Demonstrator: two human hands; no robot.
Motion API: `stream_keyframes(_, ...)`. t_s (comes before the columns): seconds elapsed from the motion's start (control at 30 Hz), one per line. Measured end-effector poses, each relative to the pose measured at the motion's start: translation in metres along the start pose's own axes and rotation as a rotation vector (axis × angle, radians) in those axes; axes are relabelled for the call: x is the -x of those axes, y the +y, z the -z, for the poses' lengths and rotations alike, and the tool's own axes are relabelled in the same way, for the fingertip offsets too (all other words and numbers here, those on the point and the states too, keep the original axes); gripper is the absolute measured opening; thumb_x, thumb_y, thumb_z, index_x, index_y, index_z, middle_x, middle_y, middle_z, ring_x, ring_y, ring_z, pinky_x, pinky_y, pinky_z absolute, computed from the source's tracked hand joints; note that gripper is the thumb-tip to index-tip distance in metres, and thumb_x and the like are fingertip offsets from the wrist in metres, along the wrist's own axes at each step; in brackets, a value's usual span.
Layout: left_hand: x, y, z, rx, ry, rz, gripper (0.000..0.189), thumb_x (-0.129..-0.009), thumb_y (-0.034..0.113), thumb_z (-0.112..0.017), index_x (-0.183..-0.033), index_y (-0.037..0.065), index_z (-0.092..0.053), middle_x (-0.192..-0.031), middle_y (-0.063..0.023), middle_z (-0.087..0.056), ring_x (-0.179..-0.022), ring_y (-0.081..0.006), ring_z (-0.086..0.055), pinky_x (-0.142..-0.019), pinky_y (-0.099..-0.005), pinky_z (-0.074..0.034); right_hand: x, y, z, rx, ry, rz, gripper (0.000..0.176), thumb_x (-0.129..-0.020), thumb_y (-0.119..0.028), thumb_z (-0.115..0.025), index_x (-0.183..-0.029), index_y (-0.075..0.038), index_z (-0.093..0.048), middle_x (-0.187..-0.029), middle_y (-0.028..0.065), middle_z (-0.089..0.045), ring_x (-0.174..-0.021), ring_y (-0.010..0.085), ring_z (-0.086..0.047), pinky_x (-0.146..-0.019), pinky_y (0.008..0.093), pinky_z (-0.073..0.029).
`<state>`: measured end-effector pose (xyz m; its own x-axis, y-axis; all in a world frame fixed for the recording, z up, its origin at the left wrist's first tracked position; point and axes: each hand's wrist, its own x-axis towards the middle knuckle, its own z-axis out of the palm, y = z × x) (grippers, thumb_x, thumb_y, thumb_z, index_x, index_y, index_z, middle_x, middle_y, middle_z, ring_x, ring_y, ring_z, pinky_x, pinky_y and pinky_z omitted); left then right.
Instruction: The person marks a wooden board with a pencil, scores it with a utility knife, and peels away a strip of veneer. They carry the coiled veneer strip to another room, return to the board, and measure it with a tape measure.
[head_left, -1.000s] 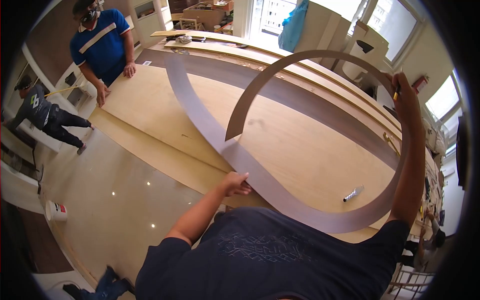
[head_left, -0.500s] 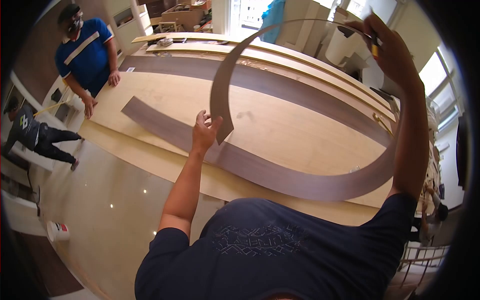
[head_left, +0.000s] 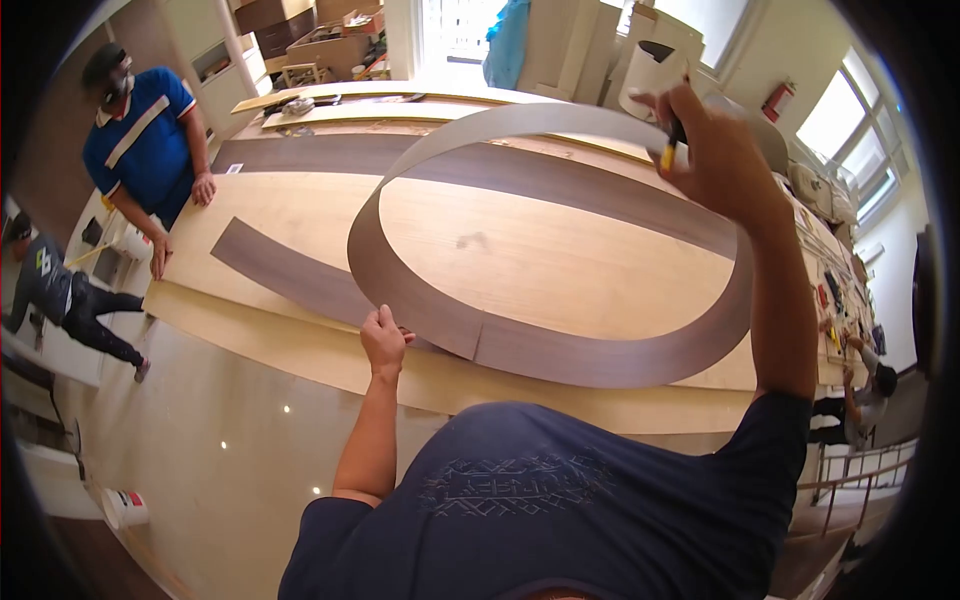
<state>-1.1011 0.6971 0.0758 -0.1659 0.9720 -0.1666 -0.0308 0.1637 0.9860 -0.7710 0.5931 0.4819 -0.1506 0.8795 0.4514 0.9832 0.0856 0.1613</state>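
Note:
A long, thin wood-grain laminate strip curls up from the pale board into a large loop. Its near end lies over the flat left part of the strip. At the near edge, my left hand pinches the strip between thumb and fingers. My right hand is raised at the right, closed on the top of the loop. It also grips a black-and-yellow tool that looks like a utility knife. The blade cannot be made out.
A co-worker in a blue shirt rests both hands on the board's left end. Another person stands behind, lower left. Another dark wood-grain piece and pale planks lie along the far side. A white bucket stands on the floor.
The strip's free end has come down from the air onto the lower stretch. My left hand moved down and slightly left with it; my right hand came lower and left, widening the loop.

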Motion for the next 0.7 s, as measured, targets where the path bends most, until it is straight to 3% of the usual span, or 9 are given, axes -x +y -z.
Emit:
stream_keyframes(0.07, -0.004, -0.022, 0.011, -0.015, 0.02, 0.044, 0.039, -0.104, 0.026, -0.046, -0.081, -0.004, -0.054, -0.061, -0.0076, -0.054, -0.045, -0.017, -0.059, -0.042, -0.0288, -0.053, 0.013, -0.002, -0.02, -0.035, 0.018, 0.068, 0.048, -0.076, -0.009, -0.072, -0.118, -0.01, -0.049, -0.101, 0.0143, -0.068, -0.09, 0.038, -0.064, -0.08, 0.0448, -0.049)
stream_keyframes(0.27, -0.017, -0.058, 0.022, 0.075, 0.133, 0.273, 0.033, -0.103, 0.024, -0.046, -0.086, -0.004, -0.051, -0.064, -0.0085, -0.055, -0.045, -0.0188, -0.059, -0.041, -0.0295, -0.054, 0.049, -0.017, -0.028, -0.185, 0.02, -0.047, 0.046, -0.072, -0.004, -0.072, -0.107, -0.005, -0.043, -0.126, 0.0144, -0.063, -0.105, 0.0347, -0.062, -0.089, 0.0401, -0.048)
stream_keyframes(0.33, -0.014, -0.057, 0.023, 0.102, 0.153, 0.319, 0.031, -0.103, 0.024, -0.046, -0.089, -0.004, -0.05, -0.064, -0.0097, -0.056, -0.045, -0.0199, -0.06, -0.04, -0.0298, -0.053, 0.071, -0.011, -0.033, -0.257, 0.073, -0.052, 0.046, -0.072, -0.004, -0.073, -0.103, -0.007, -0.038, -0.14, 0.0175, -0.054, -0.119, 0.0326, -0.058, -0.096, 0.0369, -0.045)
stream_keyframes(0.43, -0.019, -0.066, 0.024, 0.179, 0.193, 0.401, 0.03, -0.101, 0.024, -0.048, -0.093, -0.005, -0.049, -0.067, -0.0133, -0.059, -0.046, -0.0215, -0.062, -0.039, -0.0308, -0.053, 0.11, 0.012, -0.047, -0.454, 0.143, -0.084, 0.049, -0.074, -0.005, -0.073, -0.104, -0.01, -0.034, -0.149, 0.0237, -0.042, -0.134, 0.0368, -0.045, -0.105, 0.0412, -0.038)
stream_keyframes(0.53, -0.015, -0.062, 0.026, 0.14, 0.126, 0.432, 0.031, -0.101, 0.025, -0.05, -0.103, -0.006, -0.047, -0.071, -0.0148, -0.059, -0.051, -0.0246, -0.066, -0.037, -0.0298, -0.051, 0.142, 0.013, -0.07, -0.622, 0.115, -0.207, 0.05, -0.076, -0.008, -0.073, -0.105, -0.011, -0.032, -0.154, 0.0238, -0.035, -0.139, 0.0402, -0.038, -0.109, 0.0498, -0.032)
stream_keyframes(0.57, -0.013, -0.058, 0.026, 0.133, 0.089, 0.451, 0.033, -0.1, 0.023, -0.049, -0.112, -0.007, -0.044, -0.073, -0.0172, -0.061, -0.053, -0.0264, -0.068, -0.032, -0.0302, -0.045, 0.143, 0.006, -0.082, -0.748, 0.11, -0.198, 0.051, -0.076, -0.009, -0.072, -0.106, -0.012, -0.031, -0.155, 0.0233, -0.032, -0.14, 0.0405, -0.036, -0.109, 0.0521, -0.031)
stream_keyframes(0.67, -0.012, -0.058, 0.023, 0.007, 0.077, 0.453, 0.041, -0.1, 0.023, -0.048, -0.125, -0.007, -0.036, -0.074, -0.0195, -0.063, -0.055, -0.0263, -0.069, -0.029, -0.0295, -0.039, 0.13, -0.017, -0.125, -0.859, 0.134, -0.119, 0.046, -0.08, -0.009, -0.069, -0.105, -0.012, -0.029, -0.155, 0.0235, -0.032, -0.141, 0.0413, -0.034, -0.112, 0.0481, -0.028)
stream_keyframes(0.7, -0.011, -0.058, 0.026, 0.022, 0.072, 0.486, 0.046, -0.1, 0.023, -0.048, -0.13, -0.006, -0.031, -0.075, -0.02, -0.064, -0.056, -0.0259, -0.069, -0.028, -0.0289, -0.037, 0.124, -0.019, -0.131, -0.768, 0.101, -0.179, 0.041, -0.083, -0.005, -0.065, -0.103, -0.012, -0.029, -0.153, 0.0249, -0.034, -0.142, 0.0394, -0.033, -0.113, 0.0465, -0.026)
